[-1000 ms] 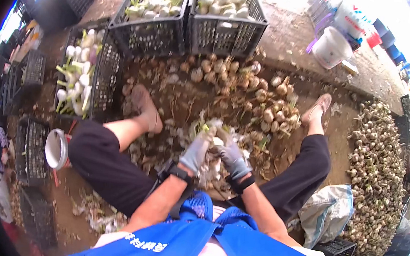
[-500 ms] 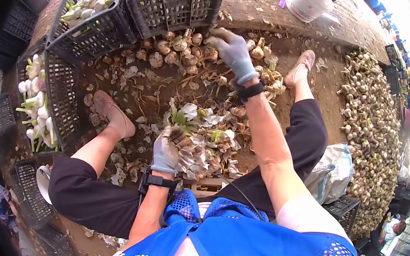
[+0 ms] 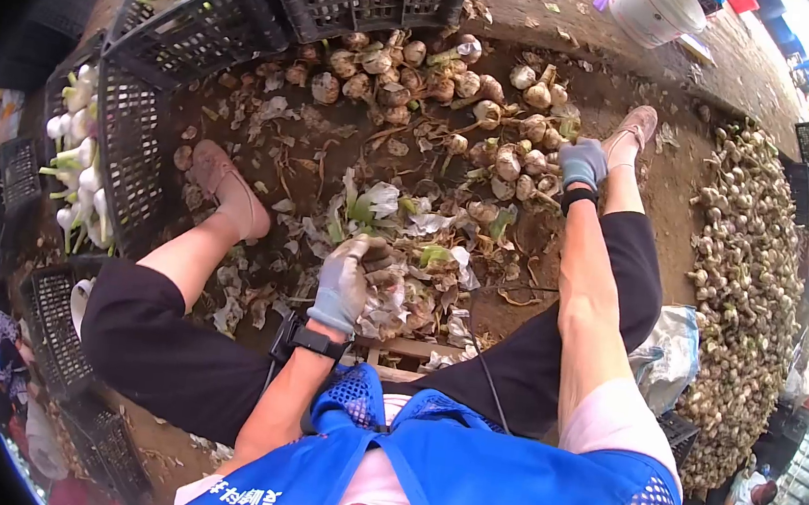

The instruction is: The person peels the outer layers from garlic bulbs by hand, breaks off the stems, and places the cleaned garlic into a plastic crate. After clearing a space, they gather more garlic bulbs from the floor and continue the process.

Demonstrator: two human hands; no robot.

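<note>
Dirt floor (image 3: 240, 127): R hand (image 3: 582, 163) at garlic heap (image 3: 486, 113).

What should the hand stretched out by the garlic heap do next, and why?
Probably close the right hand on one unpeeled garlic bulb from the heap. That hand is stretched out to the heap's edge, with bulbs right beside it, while the left hand rests on the loose skins near the lap, and no whole bulb shows in it.
</note>
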